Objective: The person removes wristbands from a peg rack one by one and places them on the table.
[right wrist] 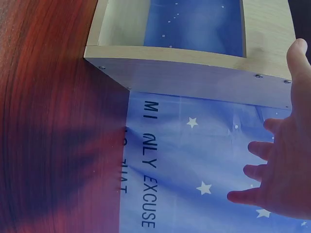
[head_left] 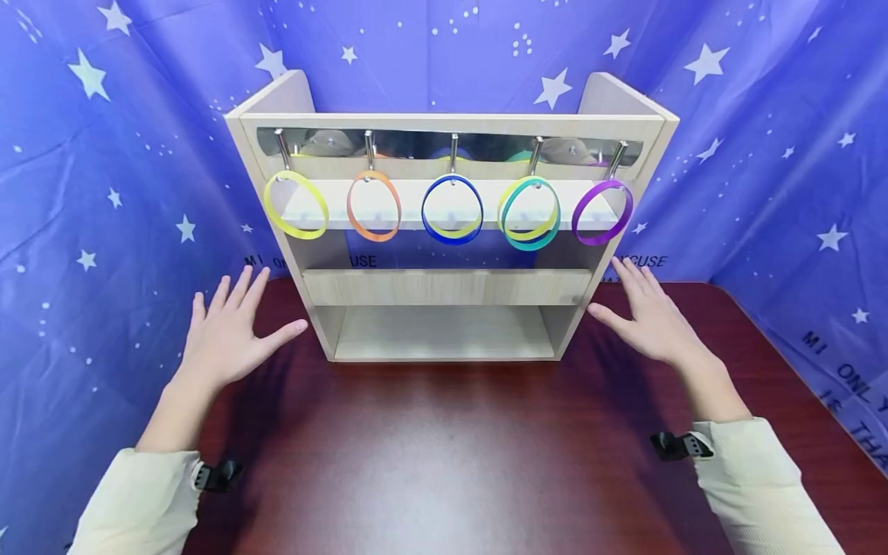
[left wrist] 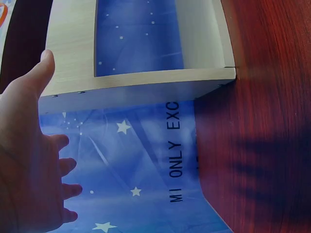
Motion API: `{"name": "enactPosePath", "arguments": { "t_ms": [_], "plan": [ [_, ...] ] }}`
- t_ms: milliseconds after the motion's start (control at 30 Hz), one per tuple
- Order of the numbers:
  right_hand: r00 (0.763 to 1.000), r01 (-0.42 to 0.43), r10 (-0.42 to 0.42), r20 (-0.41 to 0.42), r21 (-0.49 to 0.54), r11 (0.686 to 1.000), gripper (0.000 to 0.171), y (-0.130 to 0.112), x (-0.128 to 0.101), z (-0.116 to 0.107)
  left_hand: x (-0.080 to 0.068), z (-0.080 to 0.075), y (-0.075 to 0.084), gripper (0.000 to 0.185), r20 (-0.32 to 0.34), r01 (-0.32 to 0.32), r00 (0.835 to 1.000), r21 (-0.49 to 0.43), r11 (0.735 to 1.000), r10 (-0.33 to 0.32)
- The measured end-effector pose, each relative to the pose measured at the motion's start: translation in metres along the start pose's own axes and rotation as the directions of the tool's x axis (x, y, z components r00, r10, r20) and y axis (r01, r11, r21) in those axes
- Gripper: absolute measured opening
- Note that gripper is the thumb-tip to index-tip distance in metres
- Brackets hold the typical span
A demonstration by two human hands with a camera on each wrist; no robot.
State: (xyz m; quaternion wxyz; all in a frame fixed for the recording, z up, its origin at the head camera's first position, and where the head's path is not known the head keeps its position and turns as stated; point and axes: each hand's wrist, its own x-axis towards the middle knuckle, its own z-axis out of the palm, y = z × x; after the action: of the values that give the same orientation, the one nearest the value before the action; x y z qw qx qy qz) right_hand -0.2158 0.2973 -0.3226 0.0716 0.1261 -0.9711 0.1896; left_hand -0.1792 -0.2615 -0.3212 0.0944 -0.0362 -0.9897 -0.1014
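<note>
My left hand [head_left: 225, 335] and right hand [head_left: 648, 316] hover, fingers spread wide (holding nothing), either side of the wooden rack [head_left: 451, 289].

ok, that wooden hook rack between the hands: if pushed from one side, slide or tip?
The pale wooden hook rack looks tall over a shallow base, so a high push probably tips it. The dark red tabletop looks glossy, so a low push likely slides it. The hanging coloured rings would likely swing.

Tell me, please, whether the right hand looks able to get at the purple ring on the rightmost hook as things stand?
Probably yes: the right hand hovers open beside the rack, just below the purple ring, which hangs at the open front with nothing between them.
</note>
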Motion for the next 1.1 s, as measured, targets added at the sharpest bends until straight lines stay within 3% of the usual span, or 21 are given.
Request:
{"name": "enactPosePath", "arguments": {
  "t_ms": [233, 500, 667, 867, 1000, 1100],
  "plan": [
    [0.998, 0.050, -0.049, -0.029, 0.039, 0.998, 0.091, -0.005, 0.004, 0.003, -0.002, -0.002, -0.002, 0.099, -0.055, 0.004, 0.998, -0.045, 0.999, -0.006],
    [0.984, 0.172, -0.163, -0.071, 0.143, 0.975, 0.093, -0.005, 0.008, 0.013, -0.005, 0.003, -0.004, 0.094, -0.137, -0.019, 0.991, -0.135, 0.991, 0.001],
    [0.990, 0.120, -0.102, -0.101, 0.196, 0.973, 0.088, -0.008, 0.006, 0.019, -0.007, 0.003, -0.003, 0.088, -0.205, -0.020, 0.978, -0.201, 0.979, -0.023],
    [0.974, 0.060, 0.003, -0.226, 0.269, 0.961, 0.072, -0.017, 0.003, 0.028, -0.010, 0.004, 0.001, 0.078, -0.317, -0.032, 0.947, -0.237, 0.971, -0.047],
    [0.960, 0.020, 0.078, -0.270, 0.342, 0.939, 0.062, -0.021, 0.002, 0.030, -0.011, 0.006, 0.006, 0.071, -0.352, -0.061, 0.935, -0.276, 0.959, -0.042],
    [0.955, 0.039, 0.091, -0.282, 0.423, 0.906, 0.056, -0.023, 0.004, 0.031, -0.012, 0.008, 0.009, 0.065, -0.381, -0.080, 0.923, -0.321, 0.944, -0.052]
  ]
}}
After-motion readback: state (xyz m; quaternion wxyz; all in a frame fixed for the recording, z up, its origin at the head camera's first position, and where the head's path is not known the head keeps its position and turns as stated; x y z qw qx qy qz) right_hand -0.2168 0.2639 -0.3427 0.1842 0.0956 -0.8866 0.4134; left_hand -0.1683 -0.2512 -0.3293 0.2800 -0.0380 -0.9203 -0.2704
